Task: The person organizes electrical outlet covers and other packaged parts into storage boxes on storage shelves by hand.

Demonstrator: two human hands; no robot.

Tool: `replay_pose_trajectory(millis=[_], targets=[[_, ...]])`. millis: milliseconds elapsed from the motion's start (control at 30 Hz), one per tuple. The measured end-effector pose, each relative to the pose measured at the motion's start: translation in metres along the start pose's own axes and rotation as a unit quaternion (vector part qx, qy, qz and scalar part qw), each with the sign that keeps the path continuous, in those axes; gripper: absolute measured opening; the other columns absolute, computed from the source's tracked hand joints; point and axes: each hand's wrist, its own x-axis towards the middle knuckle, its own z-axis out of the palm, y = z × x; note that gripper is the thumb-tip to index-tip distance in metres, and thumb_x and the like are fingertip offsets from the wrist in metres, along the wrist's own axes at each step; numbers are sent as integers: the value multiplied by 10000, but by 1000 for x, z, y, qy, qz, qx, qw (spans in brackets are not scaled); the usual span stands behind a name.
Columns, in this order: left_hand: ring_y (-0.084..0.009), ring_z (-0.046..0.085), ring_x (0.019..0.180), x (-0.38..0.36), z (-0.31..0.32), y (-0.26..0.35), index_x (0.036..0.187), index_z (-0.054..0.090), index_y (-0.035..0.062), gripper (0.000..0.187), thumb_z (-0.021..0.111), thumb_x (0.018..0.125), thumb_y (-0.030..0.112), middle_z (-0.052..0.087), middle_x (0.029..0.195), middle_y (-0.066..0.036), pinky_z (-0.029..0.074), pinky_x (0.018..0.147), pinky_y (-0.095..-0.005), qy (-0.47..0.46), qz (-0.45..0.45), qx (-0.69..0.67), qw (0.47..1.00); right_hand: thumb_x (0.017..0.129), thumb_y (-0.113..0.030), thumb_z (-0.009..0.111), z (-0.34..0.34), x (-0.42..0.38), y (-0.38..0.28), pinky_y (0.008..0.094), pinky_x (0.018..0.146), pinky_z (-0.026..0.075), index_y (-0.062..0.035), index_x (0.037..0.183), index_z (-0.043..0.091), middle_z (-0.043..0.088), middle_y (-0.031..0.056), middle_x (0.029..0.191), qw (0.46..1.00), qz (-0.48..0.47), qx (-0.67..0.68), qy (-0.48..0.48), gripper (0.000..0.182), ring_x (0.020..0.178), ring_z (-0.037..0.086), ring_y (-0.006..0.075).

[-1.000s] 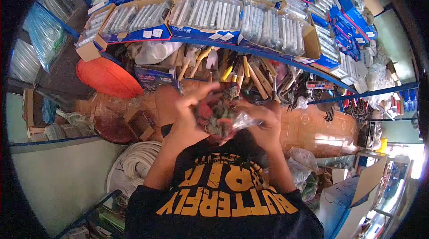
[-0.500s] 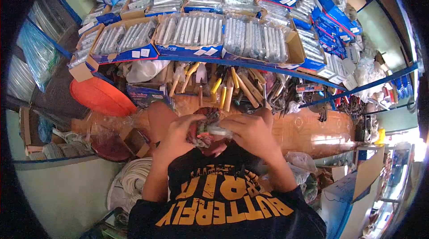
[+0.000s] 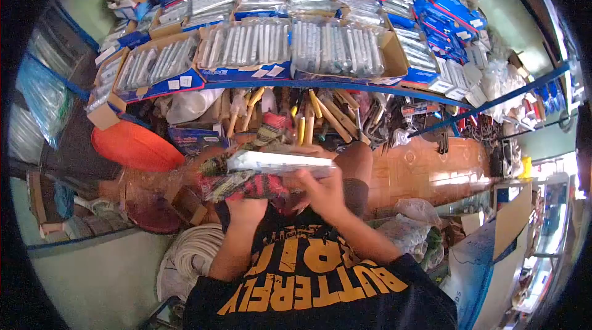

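Observation:
In front of my chest, my left hand (image 3: pixel 246 210) is wrapped up in a red, black and yellowish patterned cloth (image 3: pixel 256 187), which hides most of its fingers. My right hand (image 3: pixel 324 193) grips the right end of a flat white plate-like piece (image 3: pixel 280 160) in clear plastic, thumb on the near side. The piece lies across the cloth, its long edge turned up towards me. Another part of the cloth (image 3: pixel 274 129) shows beyond the piece. Motion blurs the cloth and the left hand.
Blue cardboard boxes (image 3: pixel 246 74) of similar plastic-wrapped pieces fill the shelf ahead. Beneath it are wooden- and yellow-handled tools (image 3: pixel 333 117). An orange-red round basin (image 3: pixel 135 147) stands left, a coil of white hose (image 3: pixel 191 259) near my left elbow, and an open carton (image 3: pixel 472 277) at right.
The cloth has spread out to the left, and the white piece now shows its long side. My left hand has moved down, and my right hand has shifted slightly left and down.

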Motion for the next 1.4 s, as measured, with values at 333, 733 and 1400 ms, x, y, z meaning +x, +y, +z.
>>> replay_pose_trajectory(millis=[333,733,1400], targets=[[-211,602,979,23,-8,44,1137,537,16,391,675,771,2,596,1095,-110,484,878,-347,-14,39,17,999,785,-126,709,-23,11,0,371,916,407,-49,1145,570,601,70,1067,968,-174,-170,61,393,1053,538,222],[-169,602,971,23,6,53,1134,523,-11,484,728,696,-32,601,1080,-96,481,858,-298,-133,-65,-100,984,735,-3,685,-30,20,-68,291,716,510,-36,948,693,689,109,905,920,-212,-326,-46,217,811,667,237],[-221,566,986,11,14,11,1227,467,66,331,439,938,225,530,1197,-92,453,933,-430,28,-20,-372,928,939,-158,563,-5,-11,25,227,733,452,-27,986,480,580,30,927,966,-84,27,243,162,845,539,80]])
